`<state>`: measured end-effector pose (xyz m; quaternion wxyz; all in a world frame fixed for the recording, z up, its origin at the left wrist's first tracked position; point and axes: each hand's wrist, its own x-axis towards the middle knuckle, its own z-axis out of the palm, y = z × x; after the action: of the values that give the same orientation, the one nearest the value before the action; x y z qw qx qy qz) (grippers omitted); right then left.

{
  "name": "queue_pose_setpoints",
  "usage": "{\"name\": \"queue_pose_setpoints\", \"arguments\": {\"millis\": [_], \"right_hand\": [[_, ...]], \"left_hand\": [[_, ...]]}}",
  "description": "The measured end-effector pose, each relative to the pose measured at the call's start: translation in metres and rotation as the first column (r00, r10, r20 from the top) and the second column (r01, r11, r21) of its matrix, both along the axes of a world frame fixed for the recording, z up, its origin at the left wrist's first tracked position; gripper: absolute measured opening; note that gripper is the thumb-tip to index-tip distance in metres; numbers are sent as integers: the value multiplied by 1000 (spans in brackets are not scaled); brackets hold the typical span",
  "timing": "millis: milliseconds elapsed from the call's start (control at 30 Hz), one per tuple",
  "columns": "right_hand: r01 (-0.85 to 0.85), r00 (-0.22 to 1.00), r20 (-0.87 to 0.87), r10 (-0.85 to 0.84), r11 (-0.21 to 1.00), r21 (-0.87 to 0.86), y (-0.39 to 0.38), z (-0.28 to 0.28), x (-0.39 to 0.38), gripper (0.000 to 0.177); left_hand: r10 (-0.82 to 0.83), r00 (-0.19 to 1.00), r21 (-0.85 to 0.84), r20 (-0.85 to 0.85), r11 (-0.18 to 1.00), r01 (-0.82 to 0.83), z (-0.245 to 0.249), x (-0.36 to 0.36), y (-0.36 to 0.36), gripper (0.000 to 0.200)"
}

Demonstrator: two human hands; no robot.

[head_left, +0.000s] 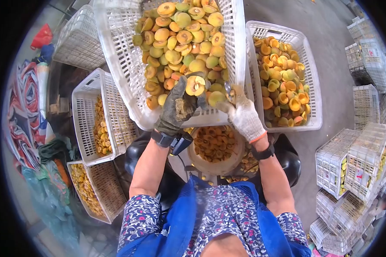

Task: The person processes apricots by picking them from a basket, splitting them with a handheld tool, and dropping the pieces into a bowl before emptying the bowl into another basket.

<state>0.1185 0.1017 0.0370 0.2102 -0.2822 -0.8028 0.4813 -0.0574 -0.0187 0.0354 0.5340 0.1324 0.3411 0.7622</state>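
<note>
- Your left hand (171, 112), in a dark, stained glove, is pinching a halved fruit (195, 85) between thumb and fingers, and its cut face is showing the pit.
- Your right hand (246, 119), in a pale glove, is closing round a small metal tool (228, 91) just beside that half.
- The half is sitting over the near end of the big white crate (235, 38), where more yellow-green fruit is lying heaped.
- It is probably handling as light, firm at the skin and softer inside; the wet cut face is likely turning slippery.
- Your best hold is running round the skin side, close to the rim, with light pressure, since squeezing is risking bruised or torn flesh.
- Below your hands, a round tub (194, 159) is holding orange-brown pieces.
- On your right, another crate (315, 88) is carrying hollow, cup-like halves.
- On your left, two crates (82, 128) (109, 192) are holding more yellow-orange pieces.
</note>
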Motion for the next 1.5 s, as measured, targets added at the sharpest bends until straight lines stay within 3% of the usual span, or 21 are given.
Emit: {"name": "queue_pose_setpoints", "arguments": {"millis": [33, 100, 133, 167, 200, 233, 267, 300, 367, 600, 667, 767, 867, 1000, 1100, 1167, 1267, 1300, 1400, 1433, 1500], "right_hand": [[-266, 961, 224, 161, 755, 600, 3, -30, 12, 25], [-227, 973, 186, 134, 672, 705, -6, -6, 8, 24], [-184, 983, 141, 118, 573, 799, -10, 2, 5, 23], [-130, 990, 62, 130, 624, 770, -13, 0, 5, 17], [-127, 990, 63, 124, 628, 767, -14, -1, 6, 17], [-141, 989, 92, 112, 612, 778, -14, 1, 6, 18], [-156, 988, 120, 100, 595, 789, -14, 1, 7, 19], [-155, 988, 123, 95, 597, 787, -14, 0, 7, 19], [-116, 991, 57, 120, 576, 809, -16, -1, 6, 19], [-160, 987, 145, 70, 520, 839, -25, -5, 7, 21], [-127, 989, 144, 28, 656, 744, -32, -23, 6, 28], [-148, 987, 155, 47, 655, 741, -35, -27, 6, 25], [-205, 979, 173, 111, 621, 757, -32, -19, 9, 22], [-371, 929, 297, 222, 548, 750, -24, -15, 13, 23], [-352, 933, 208, 293, 630, 692, -20, -6, 15, 20], [-352, 935, 217, 282, 652, 672, -18, -8, 16, 20], [-308, 950, 187, 249, 666, 680, -22, -15, 16, 21], [-265, 962, 144, 233, 658, 705, -24, -16, 15, 21], [-356, 934, 231, 272, 657, 665, -32, -14, 16, 20], [-361, 932, 232, 278, 658, 661, -32, -11, 14, 20], [-351, 922, 194, 334, 935, 57, -29, -7, 11, 17]], "left_hand": [[-28, 991, 7, 127, 1000, 27, -1, 1, 2, 46], [-59, 964, 14, 259, 998, 58, -3, 7, 4, 44], [37, 772, -65, -635, 993, -101, -4, 11, 4, 43], [3, -75, 21, -997, 968, -248, -5, 13, 4, 42], [-1, -73, 17, -997, 970, -242, -5, 12, 5, 42], [-65, 628, -131, -776, 990, -60, -4, 10, 6, 43], [-189, 973, -118, -134, 978, 174, -2, 10, 7, 44], [-195, 972, -119, -131, 976, 179, 0, 15, 8, 44], [-55, 767, -158, -639, 986, -60, 6, 27, 11, 48], [22, 982, -203, -186, 977, -60, 18, 48, 22, 47], [60, 914, -167, -402, 976, -138, 1, 51, 22, 46], [173, 852, -206, -495, 929, -308, -24, 56, 26, 44], [72, 655, -74, -752, 979, -192, 0, 54, 21, 42], [3, 833, -189, -553, 974, -129, -2, 51, 21, 43], [0, 636, -125, -772, 980, -152, -11, 43, 20, 46], [-122, 910, -251, -395, 968, 21, -9, 36, 25, 47], [-34, 996, -183, -87, 983, 17, 1, 43, 32, 49], [58, 974, -213, -218, 971, -105, 4, 53, 32, 49], [50, 993, -199, -109, 977, -71, 2, 52, 27, 48], [21, 951, -208, -310, 974, -89, -1, 50, 25, 46], [32, 962, -180, -272, 980, -84, -1, 49, 25, 46]]}}
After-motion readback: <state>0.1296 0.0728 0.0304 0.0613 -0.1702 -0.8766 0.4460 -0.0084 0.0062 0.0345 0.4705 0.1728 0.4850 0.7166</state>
